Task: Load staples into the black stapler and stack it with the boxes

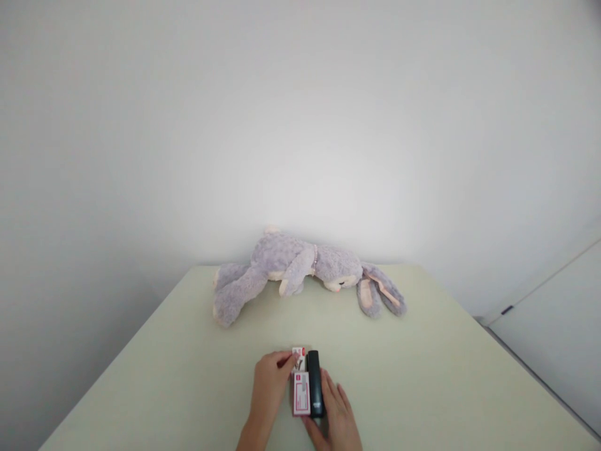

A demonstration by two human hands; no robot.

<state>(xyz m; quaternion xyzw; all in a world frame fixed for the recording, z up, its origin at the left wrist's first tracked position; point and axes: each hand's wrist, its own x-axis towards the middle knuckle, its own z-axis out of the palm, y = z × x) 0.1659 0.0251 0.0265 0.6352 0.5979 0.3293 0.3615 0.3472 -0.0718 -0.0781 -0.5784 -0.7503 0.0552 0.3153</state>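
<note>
While my two hands close in on them, the small pink-and-white box point(301, 393) and the black stapler-like tool point(315, 392) lie side by side on the tabletop point(422, 376), touching each other, right between my hands. My left hand point(270, 382) rests against the box's left side, its fingers curled, with thumb and forefinger pinching at something small at the box's far end; what exactly it grips is too small to tell. My right hand point(339, 418) lies flat and loosely spread just beside the black tool's near end, fingertips touching it, not gripping. I judge the box to be light, thin card that would dent if squeezed, best taken by its long edges; the tool looks stiff, smooth and heavier, best held around its middle. Both forearms come in low from my side. Well beyond my hands, a grey plush rabbit point(300, 266) lies stretched along the far edge.
</note>
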